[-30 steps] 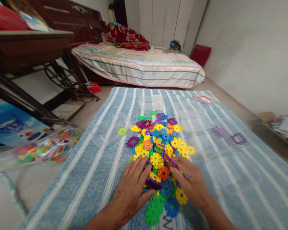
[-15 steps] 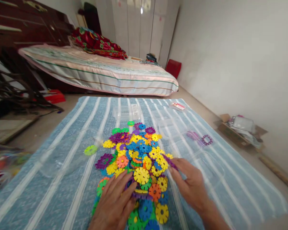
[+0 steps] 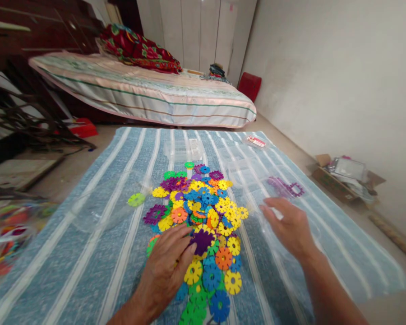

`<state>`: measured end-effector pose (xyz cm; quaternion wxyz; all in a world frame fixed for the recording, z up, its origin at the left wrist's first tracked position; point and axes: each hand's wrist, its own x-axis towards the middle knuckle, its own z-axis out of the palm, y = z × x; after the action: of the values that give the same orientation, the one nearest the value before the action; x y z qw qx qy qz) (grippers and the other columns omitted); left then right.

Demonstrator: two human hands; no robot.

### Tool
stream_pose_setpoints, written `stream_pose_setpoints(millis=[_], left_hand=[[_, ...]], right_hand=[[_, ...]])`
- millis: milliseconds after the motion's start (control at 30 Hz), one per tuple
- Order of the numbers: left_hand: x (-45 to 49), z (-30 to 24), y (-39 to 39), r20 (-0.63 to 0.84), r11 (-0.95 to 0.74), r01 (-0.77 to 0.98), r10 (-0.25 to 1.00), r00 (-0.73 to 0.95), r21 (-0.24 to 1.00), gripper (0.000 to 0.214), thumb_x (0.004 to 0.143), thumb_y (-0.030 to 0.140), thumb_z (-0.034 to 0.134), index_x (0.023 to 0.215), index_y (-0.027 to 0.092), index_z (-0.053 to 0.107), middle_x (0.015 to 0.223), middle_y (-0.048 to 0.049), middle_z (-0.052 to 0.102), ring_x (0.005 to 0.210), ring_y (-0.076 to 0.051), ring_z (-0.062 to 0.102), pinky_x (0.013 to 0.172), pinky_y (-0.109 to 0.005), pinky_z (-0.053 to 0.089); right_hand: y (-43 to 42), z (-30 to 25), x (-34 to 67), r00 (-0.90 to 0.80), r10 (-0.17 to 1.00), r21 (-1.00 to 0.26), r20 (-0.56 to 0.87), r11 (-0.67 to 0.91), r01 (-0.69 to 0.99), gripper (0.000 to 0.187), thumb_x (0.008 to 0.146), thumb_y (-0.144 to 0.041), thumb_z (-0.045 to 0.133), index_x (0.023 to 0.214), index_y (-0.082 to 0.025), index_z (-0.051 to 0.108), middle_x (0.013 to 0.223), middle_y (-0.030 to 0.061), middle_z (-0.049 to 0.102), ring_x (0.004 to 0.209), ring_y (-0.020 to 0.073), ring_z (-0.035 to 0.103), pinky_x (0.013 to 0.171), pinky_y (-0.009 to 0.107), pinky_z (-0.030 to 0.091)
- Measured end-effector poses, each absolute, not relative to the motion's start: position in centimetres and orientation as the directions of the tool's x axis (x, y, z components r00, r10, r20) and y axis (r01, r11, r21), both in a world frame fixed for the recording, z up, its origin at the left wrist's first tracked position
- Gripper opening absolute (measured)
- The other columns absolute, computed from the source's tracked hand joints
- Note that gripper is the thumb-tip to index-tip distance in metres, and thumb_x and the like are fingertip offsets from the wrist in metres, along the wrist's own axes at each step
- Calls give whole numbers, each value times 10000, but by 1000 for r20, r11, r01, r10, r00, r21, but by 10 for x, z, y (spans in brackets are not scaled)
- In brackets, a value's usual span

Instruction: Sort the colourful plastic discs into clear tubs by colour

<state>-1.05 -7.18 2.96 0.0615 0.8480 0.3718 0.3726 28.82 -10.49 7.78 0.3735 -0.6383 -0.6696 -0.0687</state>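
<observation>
My left hand [image 3: 169, 257] rests over the near left of a pile of flower-shaped plastic discs. A dark purple notched disc [image 3: 203, 241] lies at its thumb and fingertips, held over a yellow disc. My right hand [image 3: 289, 225] is to the right of the pile, above thin clear plastic. Its thumb and forefinger curve with a gap between them, and I see no disc there. Near my hands lie an orange disc [image 3: 223, 258], a blue disc [image 3: 211, 276] and a yellow disc [image 3: 232, 282]. The left palm hides part of the pile.
Under the pile spreads a blue, white-striped cloth [image 3: 88, 253]. Clear packaging [image 3: 184, 150] lies behind it, and purple square rings [image 3: 294, 189] lie at right. A green disc [image 3: 136, 199] sits apart at left. A cardboard box [image 3: 338, 183] and a bed [image 3: 149, 106] stand beyond.
My right hand has moved away from the pile to the right; the purple piece seen in it before no longer shows there. A purple disc now shows flat at my left fingertips. The view has shifted slightly.
</observation>
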Motion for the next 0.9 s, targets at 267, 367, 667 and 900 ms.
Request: stream_pose_setpoints(millis=[267, 367, 667, 900], left_hand=[[-21, 18, -47, 585, -613, 616, 759, 285, 495, 175, 871, 312, 518, 886, 183, 636, 1033, -73, 685, 1041, -215, 617, 950, -400, 504], [-26, 14, -47, 586, -584, 634, 773, 245, 506, 190, 872, 320, 515, 907, 184, 643, 1055, -79, 680, 1060, -225, 608, 950, -421, 505], [-30, 10, -49, 563, -559, 624, 796, 221, 546, 185, 866, 325, 518, 901, 197, 646, 1052, -70, 685, 1056, -219, 613, 951, -423, 506], [-29, 9, -49, 568, -566, 621, 791, 225, 542, 152, 863, 301, 528, 880, 192, 632, 1053, -73, 681, 1057, -209, 607, 952, -411, 500]], right_hand=[[-140, 40, 218, -170, 978, -286, 122, 199, 937, 236, 816, -73, 476, 938, -214, 622, 927, 62, 663, 871, 195, 614, 758, 286, 490], [-140, 27, 218, -169, 979, -208, 116, 191, 959, 208, 811, -61, 479, 873, -199, 622, 860, 68, 647, 853, 208, 594, 757, 303, 474], [-144, 54, 249, -88, 890, -192, 447, 191, 963, 266, 915, -178, 399, 819, -195, 646, 835, 72, 670, 778, 191, 614, 732, 311, 478], [-150, 71, 277, 148, 814, -57, 561, -141, 988, 292, 909, -382, 448, 893, -184, 662, 880, 110, 692, 782, 265, 629, 740, 420, 485]])
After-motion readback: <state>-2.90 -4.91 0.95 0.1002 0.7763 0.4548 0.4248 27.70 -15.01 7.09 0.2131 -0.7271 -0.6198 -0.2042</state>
